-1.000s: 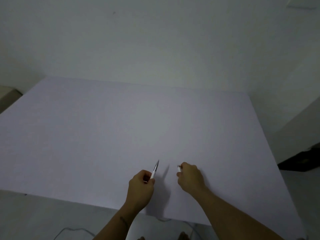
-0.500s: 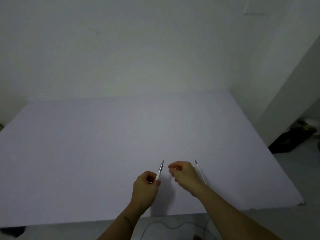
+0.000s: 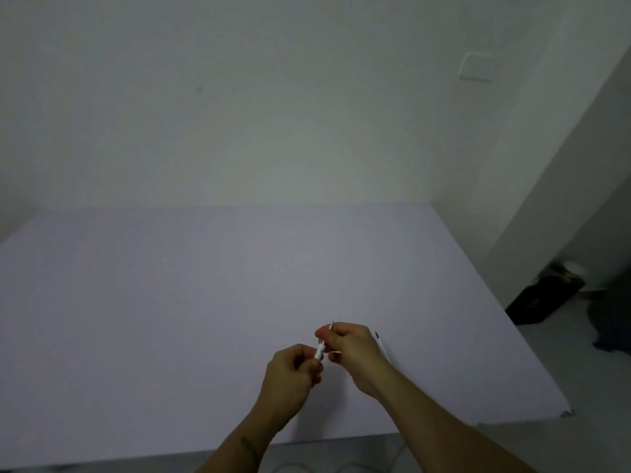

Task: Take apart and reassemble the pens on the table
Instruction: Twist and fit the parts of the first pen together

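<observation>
Both hands meet low over the near edge: my left hand (image 3: 293,370) is closed around the slim white plastic pen barrel (image 3: 320,352), and my right hand (image 3: 351,353) pinches its silver metal tip (image 3: 331,324), which pokes out toward 12 o'clock. I judge this the unscrewing or re-threading step, so next comes a steady twist with both halves in line. At 2 o'clock, a thin white refill (image 3: 381,344) lies on the pale lilac table (image 3: 170,285).

My left hand (image 3: 293,373) and right hand (image 3: 351,353) cover most of the white pen (image 3: 321,351). I can't tell how its parts join. A thin refill (image 3: 380,343) lower right runs behind my wrist.
</observation>
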`<control>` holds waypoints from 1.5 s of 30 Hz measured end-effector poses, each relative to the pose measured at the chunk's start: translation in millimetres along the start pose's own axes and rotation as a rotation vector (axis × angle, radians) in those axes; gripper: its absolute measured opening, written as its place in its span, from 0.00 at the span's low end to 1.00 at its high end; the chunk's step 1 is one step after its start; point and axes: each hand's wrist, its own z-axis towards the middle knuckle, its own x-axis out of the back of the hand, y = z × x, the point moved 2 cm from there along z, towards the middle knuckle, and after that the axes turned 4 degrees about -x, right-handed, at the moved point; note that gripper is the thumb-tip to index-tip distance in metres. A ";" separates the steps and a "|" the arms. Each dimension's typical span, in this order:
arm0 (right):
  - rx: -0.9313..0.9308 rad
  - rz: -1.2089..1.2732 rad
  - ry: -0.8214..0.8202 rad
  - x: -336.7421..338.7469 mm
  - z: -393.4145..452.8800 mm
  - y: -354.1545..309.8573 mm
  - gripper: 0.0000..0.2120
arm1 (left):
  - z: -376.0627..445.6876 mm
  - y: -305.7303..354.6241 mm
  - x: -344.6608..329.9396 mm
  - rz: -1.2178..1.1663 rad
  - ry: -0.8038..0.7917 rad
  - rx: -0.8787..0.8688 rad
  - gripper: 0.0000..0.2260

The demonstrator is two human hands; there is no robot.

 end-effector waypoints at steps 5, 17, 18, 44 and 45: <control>-0.032 0.139 0.019 -2.3 -1.2 1.1 0.12 | -1.7 -0.7 4.6 0.027 0.013 -0.007 0.08; 0.007 0.102 0.105 -4.8 -1.0 0.6 0.17 | -3.1 -5.3 7.7 0.071 0.051 0.004 0.09; 0.013 0.112 0.110 -4.1 -0.8 0.0 0.17 | -3.1 -5.0 7.8 0.070 0.053 0.006 0.09; -0.078 0.161 0.003 -7.8 7.1 -2.4 0.17 | 1.9 -4.8 14.5 0.079 0.062 0.016 0.09; -0.078 0.160 -0.001 -8.1 7.2 -2.4 0.16 | 2.1 -5.0 14.3 0.077 0.062 0.016 0.08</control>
